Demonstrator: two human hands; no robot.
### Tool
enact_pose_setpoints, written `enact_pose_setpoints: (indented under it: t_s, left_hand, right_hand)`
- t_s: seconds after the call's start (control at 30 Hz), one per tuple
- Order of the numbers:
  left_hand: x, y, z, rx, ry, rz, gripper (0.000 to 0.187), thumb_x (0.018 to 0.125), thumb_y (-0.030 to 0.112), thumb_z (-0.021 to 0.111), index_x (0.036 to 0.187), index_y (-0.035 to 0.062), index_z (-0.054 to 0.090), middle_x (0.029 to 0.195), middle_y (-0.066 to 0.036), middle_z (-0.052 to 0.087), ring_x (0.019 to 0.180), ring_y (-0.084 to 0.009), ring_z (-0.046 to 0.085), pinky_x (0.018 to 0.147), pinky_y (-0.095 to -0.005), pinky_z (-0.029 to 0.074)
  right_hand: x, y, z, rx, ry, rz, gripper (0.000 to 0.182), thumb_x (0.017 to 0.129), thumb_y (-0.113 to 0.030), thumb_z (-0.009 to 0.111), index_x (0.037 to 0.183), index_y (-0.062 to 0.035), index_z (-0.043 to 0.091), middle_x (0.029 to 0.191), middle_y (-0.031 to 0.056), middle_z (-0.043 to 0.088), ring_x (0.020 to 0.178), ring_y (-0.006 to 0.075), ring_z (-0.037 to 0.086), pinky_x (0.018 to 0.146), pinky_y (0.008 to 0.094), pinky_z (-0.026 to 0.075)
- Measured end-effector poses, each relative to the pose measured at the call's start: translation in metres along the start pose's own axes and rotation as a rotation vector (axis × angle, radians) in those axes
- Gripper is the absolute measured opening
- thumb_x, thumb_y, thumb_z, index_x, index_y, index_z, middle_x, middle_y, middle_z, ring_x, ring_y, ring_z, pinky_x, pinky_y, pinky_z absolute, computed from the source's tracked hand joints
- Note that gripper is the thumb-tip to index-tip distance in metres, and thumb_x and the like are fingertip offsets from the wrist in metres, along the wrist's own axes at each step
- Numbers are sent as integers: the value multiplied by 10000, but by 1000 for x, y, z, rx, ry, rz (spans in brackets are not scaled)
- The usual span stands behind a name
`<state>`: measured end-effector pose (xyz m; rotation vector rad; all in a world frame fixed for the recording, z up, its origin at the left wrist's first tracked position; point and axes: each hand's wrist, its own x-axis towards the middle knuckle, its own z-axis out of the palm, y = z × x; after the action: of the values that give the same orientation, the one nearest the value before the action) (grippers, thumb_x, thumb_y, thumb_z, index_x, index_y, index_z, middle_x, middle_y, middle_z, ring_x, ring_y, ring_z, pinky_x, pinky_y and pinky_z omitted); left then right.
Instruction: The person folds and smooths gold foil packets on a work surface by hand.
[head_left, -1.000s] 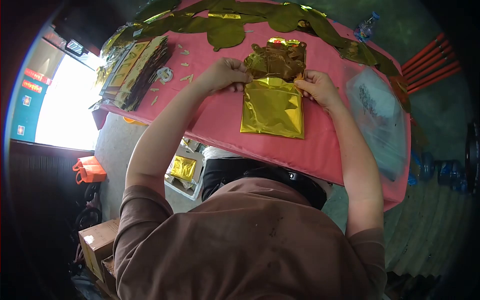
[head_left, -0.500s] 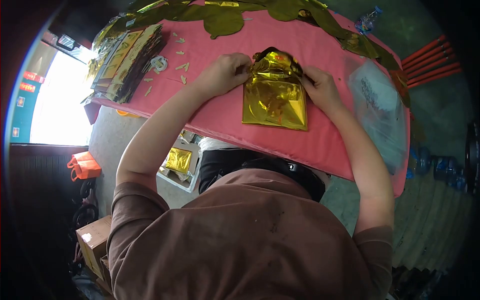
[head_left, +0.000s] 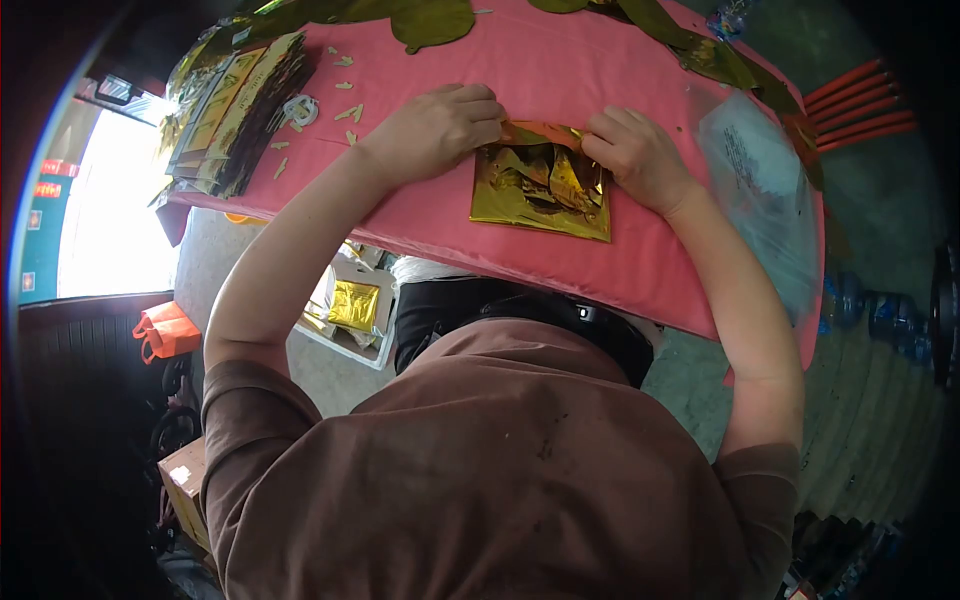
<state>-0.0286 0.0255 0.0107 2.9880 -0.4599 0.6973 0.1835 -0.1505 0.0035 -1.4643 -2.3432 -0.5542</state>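
Note:
A folded gold foil sheet [head_left: 535, 205] lies on the pink-covered table [head_left: 400, 225] in front of me, its shiny surface creased. My left hand [head_left: 440, 128] grips the upper left corner, fingers curled over the edge. At the upper right corner, my right hand [head_left: 640, 155] pinches the foil, fingers bent together. Between both hands the top edge is folded over in a fairly straight band. My fingertips are partly hidden behind the foil and knuckles.
To the left stands a stack of printed packets [head_left: 235, 120], beside small pale strips [head_left: 350, 112] and a white roll [head_left: 300, 108]. Flat gold foil shapes [head_left: 432, 22] line the far edge. A clear plastic bag [head_left: 755, 170] lies right. Below sits a white box [head_left: 375, 345] holding gold packets.
The crumpled upper part of the foil has been folded down, so the piece is shorter and its top edge straighter. Both hands still hold its upper corners.

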Motion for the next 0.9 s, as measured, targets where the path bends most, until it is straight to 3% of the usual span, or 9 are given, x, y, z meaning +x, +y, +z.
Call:
enact_pose_setpoints:
  t_s: [0.17,0.23,0.47,0.63,0.9]
  left_hand:
    - [-4,7,-8,-156,-53,-61,162,765,97,596,900,10,578,953,-113,581,907,-292,562,786,-377,474]
    - [0,18,-11,-308,-108,-423,222,806,155,583,976,13,601,932,-124,574,930,-291,549,811,-376,461]
    - [3,24,-4,-255,-89,-285,337,807,197,613,1105,38,609,971,-129,554,955,-293,529,846,-376,436]
    - [4,27,-4,-268,8,-139,267,744,98,668,989,2,621,1044,-133,570,1006,-295,536,872,-385,444]
    - [-2,28,1,-363,-37,-182,204,756,62,649,947,2,613,1045,-130,605,1017,-298,561,872,-387,466]
  right_hand:
    - [2,0,-1,-35,-9,-36,74,707,-105,545,725,-92,475,766,47,467,726,209,509,621,319,435]
    - [3,0,-2,-41,-16,-44,75,708,-107,544,724,-93,472,759,47,460,724,207,507,619,318,433]
    - [4,0,-1,-47,-11,-56,88,709,-119,540,721,-94,457,746,48,445,715,202,501,614,317,430]
    - [3,0,-1,-54,-23,-54,96,714,-123,547,725,-96,455,742,48,445,710,204,499,612,319,428]
    - [0,3,-6,-24,-48,-52,117,704,-114,563,739,-91,454,756,51,465,723,213,517,620,327,436]
